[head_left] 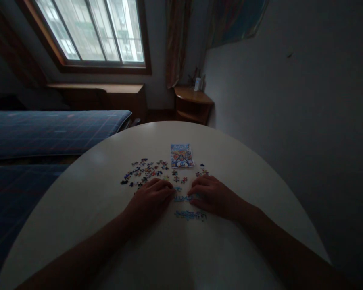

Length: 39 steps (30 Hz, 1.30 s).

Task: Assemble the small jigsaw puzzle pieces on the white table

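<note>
My left hand (151, 197) rests on the table with its fingers bent together, the tips at a small light-blue puzzle piece (178, 188). Across from it, the curled fingers and thumb of my right hand (213, 195) close on the right end of a short row of joined blue puzzle pieces (183, 198); its fingers partly hide that end. Nearer to me lies a second joined blue strip (190, 215), flat on the table. Loose puzzle pieces (145, 171) are scattered beyond my left hand, and a few more pieces (202, 172) lie just past my right hand.
A picture sheet or packet (182, 156) with a cartoon penguin face lies behind the pieces on the round white table (236, 161). A bed with a plaid cover (48, 133) stands at the left. A wooden corner shelf (193, 94) is behind the table; a wall rises on the right.
</note>
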### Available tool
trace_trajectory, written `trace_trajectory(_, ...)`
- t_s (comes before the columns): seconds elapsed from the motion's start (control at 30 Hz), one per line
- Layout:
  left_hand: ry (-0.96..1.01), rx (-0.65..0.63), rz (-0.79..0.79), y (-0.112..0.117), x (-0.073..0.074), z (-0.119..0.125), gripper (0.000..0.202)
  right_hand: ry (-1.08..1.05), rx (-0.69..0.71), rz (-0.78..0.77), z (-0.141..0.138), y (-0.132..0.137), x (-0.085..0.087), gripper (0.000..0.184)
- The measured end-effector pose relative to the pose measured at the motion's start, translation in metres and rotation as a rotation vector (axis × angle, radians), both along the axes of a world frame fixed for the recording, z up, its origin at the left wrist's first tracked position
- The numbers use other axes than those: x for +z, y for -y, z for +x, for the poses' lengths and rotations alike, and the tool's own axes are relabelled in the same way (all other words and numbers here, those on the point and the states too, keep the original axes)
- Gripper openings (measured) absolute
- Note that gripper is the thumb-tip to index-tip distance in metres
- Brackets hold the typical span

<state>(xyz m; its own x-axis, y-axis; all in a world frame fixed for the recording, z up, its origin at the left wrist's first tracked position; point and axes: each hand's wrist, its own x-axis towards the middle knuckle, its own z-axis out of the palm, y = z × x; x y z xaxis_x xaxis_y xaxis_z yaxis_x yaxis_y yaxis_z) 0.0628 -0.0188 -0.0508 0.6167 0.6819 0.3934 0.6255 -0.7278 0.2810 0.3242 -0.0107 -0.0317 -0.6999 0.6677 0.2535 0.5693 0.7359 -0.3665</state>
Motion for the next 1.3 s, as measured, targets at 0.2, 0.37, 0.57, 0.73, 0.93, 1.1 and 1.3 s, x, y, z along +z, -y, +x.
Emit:
trace_trajectory(0.2, -0.004, -0.004, 0.000, -0.0002, 0.0011, 0.0002, 0.019, -0.010, 0.002, 0.008, -0.0005, -0.0003, -0.0009, 0.017)
trace_trajectory(0.37, -0.003, 0.007, -0.010, 0.0006, 0.0018, 0.0005, 0.019, -0.002, -0.001, 0.001, -0.0004, 0.0005, -0.0008, 0.018)
trace_trajectory(0.57, -0.013, 0.003, -0.014, 0.0012, 0.0036, 0.0010, 0.020, 0.003, -0.004, -0.017, -0.0004, 0.0005, 0.0013, 0.017)
trace_trajectory(0.73, -0.018, -0.008, -0.029, 0.0013, 0.0043, -0.0001, 0.020, -0.004, 0.007, -0.006, 0.0007, 0.0001, 0.0001, 0.017)
trace_trajectory(0.93, -0.013, -0.019, -0.018, -0.0001, 0.0032, -0.0007, 0.020, -0.005, 0.010, -0.004, 0.0014, 0.0009, 0.0000, 0.017)
trace_trajectory(1.1, -0.010, -0.028, -0.017, -0.0003, 0.0045, -0.0011, 0.021, -0.006, 0.005, -0.005, 0.0010, 0.0003, 0.0005, 0.017)
trace_trajectory(1.3, 0.016, -0.031, -0.013, -0.0003, 0.0037, -0.0009, 0.022, 0.007, -0.006, 0.014, -0.0010, 0.0013, 0.0012, 0.016)
